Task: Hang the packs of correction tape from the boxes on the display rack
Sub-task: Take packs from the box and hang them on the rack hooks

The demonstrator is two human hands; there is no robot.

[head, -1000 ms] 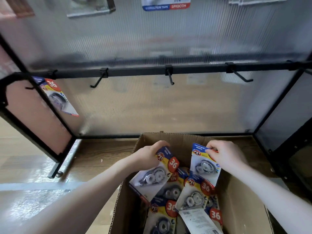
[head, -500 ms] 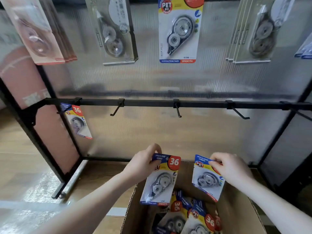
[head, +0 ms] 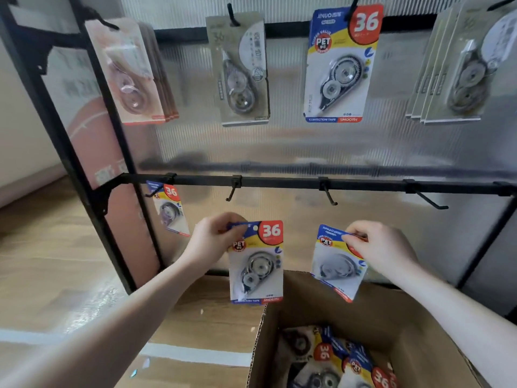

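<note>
My left hand (head: 214, 239) pinches the top corner of a correction tape pack (head: 256, 264), which hangs upright below the lower rail (head: 279, 182) of the display rack. A second pack (head: 335, 264), tilted, is pinched at its top by my right hand (head: 377, 247). Both packs are above the open cardboard box (head: 391, 312), which holds several more packs (head: 335, 357). Two bare hooks (head: 232, 193) (head: 328, 196) stick out of the rail just above my hands. One matching pack (head: 170, 208) hangs on the leftmost hook.
The upper rail carries a matching pack (head: 340, 65), brown-carded packs (head: 242, 71) (head: 453, 71) and pink ones (head: 131, 74). A further bare hook (head: 428, 198) is at the right. The rack's black frame post (head: 84, 163) stands left, on a wooden floor (head: 42, 261).
Both hands have lifted their packs out of the box and up toward the lower rail. The view has tilted up, showing the upper row of hanging packs.
</note>
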